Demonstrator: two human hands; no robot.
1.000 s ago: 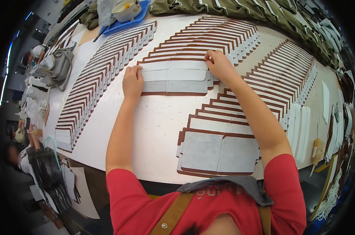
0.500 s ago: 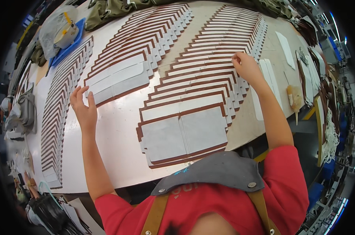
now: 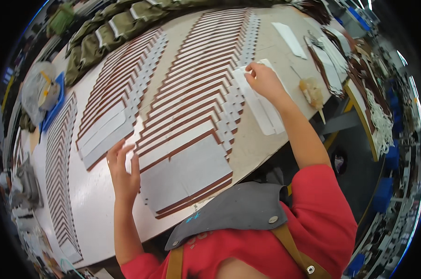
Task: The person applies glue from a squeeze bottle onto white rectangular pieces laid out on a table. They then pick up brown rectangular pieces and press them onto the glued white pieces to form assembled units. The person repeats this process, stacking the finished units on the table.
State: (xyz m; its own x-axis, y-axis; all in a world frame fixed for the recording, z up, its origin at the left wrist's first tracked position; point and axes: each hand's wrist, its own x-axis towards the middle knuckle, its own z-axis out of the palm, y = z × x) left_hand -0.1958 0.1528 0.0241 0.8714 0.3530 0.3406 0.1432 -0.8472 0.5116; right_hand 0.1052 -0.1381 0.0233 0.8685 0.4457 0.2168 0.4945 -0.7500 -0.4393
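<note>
Holding left hand loosely spread beside overlapping brown-edged, grey-white rectangular panels on the pale worktop and right hand narrowly pinched, with grip impossible to tell, at long white flat strips, perhaps risking skewed panels from a stray left-finger brush.

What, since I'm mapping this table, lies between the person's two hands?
In the head view, the rightmost row of overlapping white, brown-edged panels lies between the left hand and the right hand.

The right hand is over white strips beside brown-edged panels.
</note>
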